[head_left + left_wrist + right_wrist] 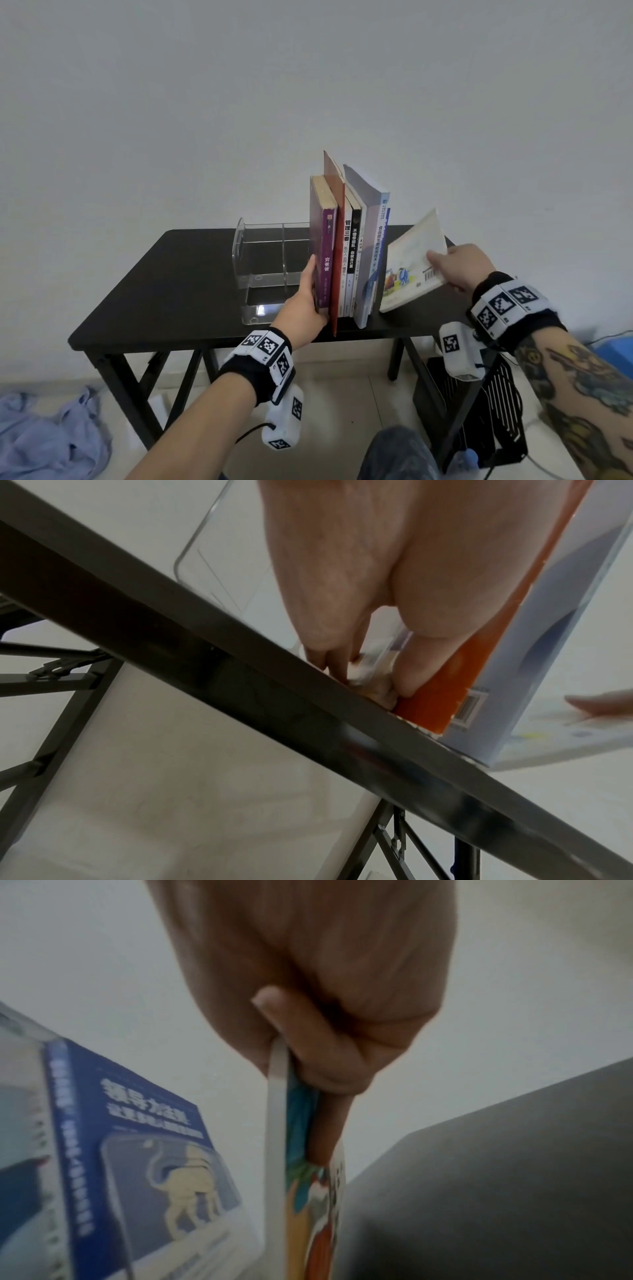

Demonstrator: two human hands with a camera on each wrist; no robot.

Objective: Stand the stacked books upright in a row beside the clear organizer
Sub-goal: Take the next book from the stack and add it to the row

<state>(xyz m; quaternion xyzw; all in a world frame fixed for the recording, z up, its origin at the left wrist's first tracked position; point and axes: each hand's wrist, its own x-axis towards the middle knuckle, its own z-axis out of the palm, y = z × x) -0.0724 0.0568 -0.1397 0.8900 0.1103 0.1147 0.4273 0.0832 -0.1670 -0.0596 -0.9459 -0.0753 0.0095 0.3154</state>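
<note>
Several books stand upright in a row on the black table (178, 274), just right of the clear organizer (267, 263): a purple book (324, 246), an orange one (338, 240), two thinner ones and a tall light-blue book (374, 246). My left hand (306, 298) lies flat against the purple book's left cover, fingers straight. My right hand (455, 267) pinches a thin white picture book (411, 267) by its right edge; it is tilted, with its lower end near the light-blue book. The right wrist view shows my right hand (325, 1001) with fingers curled round the thin book (277, 1123).
The row stands close to the table's front edge (240, 669). A white wall is right behind the table. On the floor lie a blue cloth (44, 435) at left and a black wire rack (496, 411) under the table's right end.
</note>
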